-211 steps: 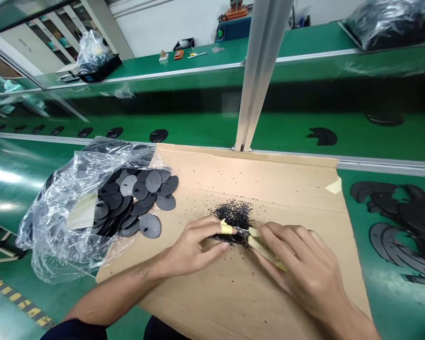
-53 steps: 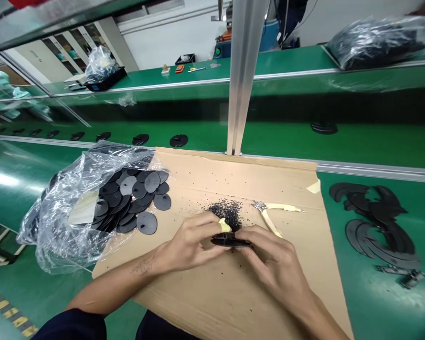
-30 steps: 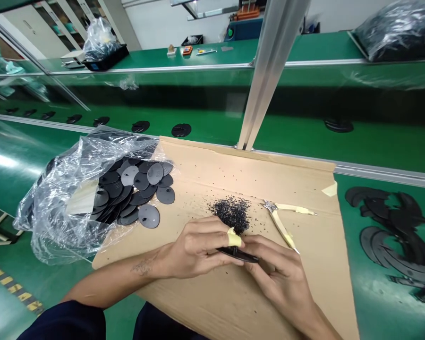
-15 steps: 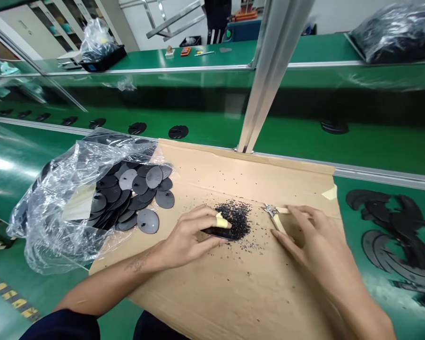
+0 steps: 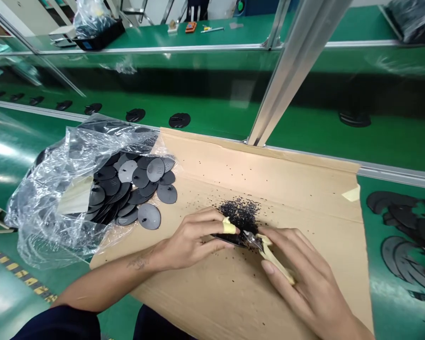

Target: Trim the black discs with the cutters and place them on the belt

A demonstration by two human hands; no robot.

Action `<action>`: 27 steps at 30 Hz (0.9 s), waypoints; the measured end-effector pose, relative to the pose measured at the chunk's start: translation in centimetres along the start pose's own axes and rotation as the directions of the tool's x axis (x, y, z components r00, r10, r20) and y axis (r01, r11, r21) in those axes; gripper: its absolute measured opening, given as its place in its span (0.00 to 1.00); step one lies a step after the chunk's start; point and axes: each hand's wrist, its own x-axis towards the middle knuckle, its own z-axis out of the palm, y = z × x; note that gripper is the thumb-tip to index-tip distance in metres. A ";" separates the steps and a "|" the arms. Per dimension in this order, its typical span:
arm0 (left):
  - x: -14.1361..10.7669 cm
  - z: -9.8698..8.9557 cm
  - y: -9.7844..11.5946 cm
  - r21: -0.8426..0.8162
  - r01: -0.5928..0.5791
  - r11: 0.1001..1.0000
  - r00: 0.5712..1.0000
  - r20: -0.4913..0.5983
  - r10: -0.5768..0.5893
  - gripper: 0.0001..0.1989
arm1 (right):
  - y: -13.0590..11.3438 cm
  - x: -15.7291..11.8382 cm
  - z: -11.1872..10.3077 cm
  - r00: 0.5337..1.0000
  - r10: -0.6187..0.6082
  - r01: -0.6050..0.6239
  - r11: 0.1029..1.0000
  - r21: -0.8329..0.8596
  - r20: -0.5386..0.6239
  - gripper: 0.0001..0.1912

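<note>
A black disc (image 5: 230, 241) is held edge-on in the left hand (image 5: 194, 238), pinched by the curled fingers (image 5: 212, 222), one of which is wrapped in yellow tape (image 5: 228, 227). Yellow-handled cutters (image 5: 274, 255) are gripped by the right hand (image 5: 299, 276), with the fingers closed over the handles. The cutters' head is set against the disc's rim; whether the jaws are open cannot be told. A heap of black granules (image 5: 239, 215) lies just beyond the disc on a cardboard sheet (image 5: 304, 198). A plastic bag (image 5: 46, 208) of discs (image 5: 148, 216) rests beside the left hand, partly on the cardboard, which covers a green surface (image 5: 14, 160).
</note>
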 end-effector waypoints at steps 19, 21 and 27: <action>-0.3 0.4 -0.3 -0.113 0.000 0.994 1.000 0.028 0.003 0.11 | 0.1 -0.2 -0.5 0.998 -0.057 0.057 0.998 -0.036 0.004 0.17; -0.3 0.4 -0.3 -0.123 0.024 0.992 0.999 0.031 -0.020 0.11 | 0.1 -0.2 -0.5 0.997 -0.074 0.074 0.996 -0.044 -0.001 0.16; -0.1 -0.2 0.2 -0.018 0.120 0.993 0.992 0.035 -0.120 0.14 | 0.5 -0.2 0.1 0.990 -0.117 0.092 0.958 -0.272 -0.077 0.17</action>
